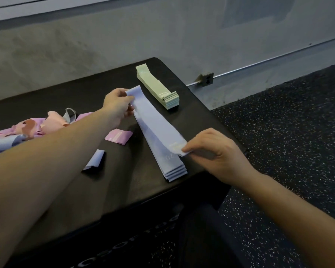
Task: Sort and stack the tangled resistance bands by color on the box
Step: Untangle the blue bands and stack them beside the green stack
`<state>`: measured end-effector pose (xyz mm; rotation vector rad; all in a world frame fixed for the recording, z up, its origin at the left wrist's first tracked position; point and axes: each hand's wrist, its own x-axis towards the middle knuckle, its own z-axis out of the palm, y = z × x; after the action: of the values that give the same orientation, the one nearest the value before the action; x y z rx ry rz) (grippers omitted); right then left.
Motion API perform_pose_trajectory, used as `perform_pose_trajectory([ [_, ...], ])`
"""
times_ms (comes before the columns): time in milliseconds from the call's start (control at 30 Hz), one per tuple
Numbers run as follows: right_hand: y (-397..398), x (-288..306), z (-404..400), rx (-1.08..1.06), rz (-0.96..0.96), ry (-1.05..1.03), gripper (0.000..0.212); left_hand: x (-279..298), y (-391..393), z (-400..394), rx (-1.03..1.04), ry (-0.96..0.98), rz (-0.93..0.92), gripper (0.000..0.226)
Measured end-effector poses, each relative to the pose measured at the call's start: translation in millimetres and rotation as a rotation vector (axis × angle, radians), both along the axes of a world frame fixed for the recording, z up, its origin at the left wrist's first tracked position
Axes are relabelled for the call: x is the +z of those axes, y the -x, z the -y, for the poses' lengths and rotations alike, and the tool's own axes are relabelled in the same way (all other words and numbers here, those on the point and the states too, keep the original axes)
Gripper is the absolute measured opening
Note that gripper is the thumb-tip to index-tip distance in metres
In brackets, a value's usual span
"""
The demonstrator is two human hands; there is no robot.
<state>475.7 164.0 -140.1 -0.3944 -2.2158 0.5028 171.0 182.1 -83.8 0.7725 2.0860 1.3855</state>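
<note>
Left hand (116, 105) and right hand (211, 149) each pinch an end of a blue band (155, 120), held over the blue stack (172, 169) on the box (66, 97). Green stack (159, 88) looks done. Tangle (33, 128) plus loose pink band (119, 136) still unsorted; roughly half left.

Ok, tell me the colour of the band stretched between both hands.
Light blue band, matching the stack under it; seen in the head view.

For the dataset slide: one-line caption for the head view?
Left hand and right hand lay a blue band on the blue stack; green stack beyond.
</note>
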Motion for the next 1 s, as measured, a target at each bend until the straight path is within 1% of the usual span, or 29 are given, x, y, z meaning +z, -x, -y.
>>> perform_pose_trajectory([
  [100, 15, -7, -1, 0.055, 0.059, -0.025, 0.014, -6, -1, -9, -0.051, 0.037, -0.075, 0.021],
  [167, 24, -13, -3, 0.105, 0.122, -0.077, 0.011, -11, 0, -15, -0.087, 0.063, -0.15, 0.019],
  [233, 29, -18, -7, 0.141, 0.191, -0.136, 0.014, -19, 2, -20, -0.099, 0.078, -0.212, 0.017],
  [367, 31, -30, -11, 0.187, 0.271, -0.059, 0.016, -34, 9, -27, -0.082, 0.107, -0.264, 0.022],
  [433, 29, -35, -11, 0.191, 0.279, -0.008, 0.018, -41, 13, -29, -0.089, 0.132, -0.289, 0.029],
  [500, 28, -38, -10, 0.185, 0.267, 0.031, 0.019, -48, 18, -29, -0.12, 0.151, -0.353, 0.037],
  [600, 30, -40, -8, 0.174, 0.26, 0.052, 0.019, -52, 22, -29, -0.16, 0.175, -0.482, 0.042],
  [667, 30, -37, -7, 0.167, 0.251, 0.06, 0.021, -49, 23, -28, -0.16, 0.178, -0.49, 0.043],
  [800, 31, -20, -5, 0.148, 0.232, 0.12, 0.027, -33, 23, -15, -0.147, 0.134, -0.506, 0.037],
  [1000, 45, 10, 4, 0.159, 0.239, 0.198, 0.024, -3, 36, 37, -0.217, 0.113, -0.62, 0.025],
])
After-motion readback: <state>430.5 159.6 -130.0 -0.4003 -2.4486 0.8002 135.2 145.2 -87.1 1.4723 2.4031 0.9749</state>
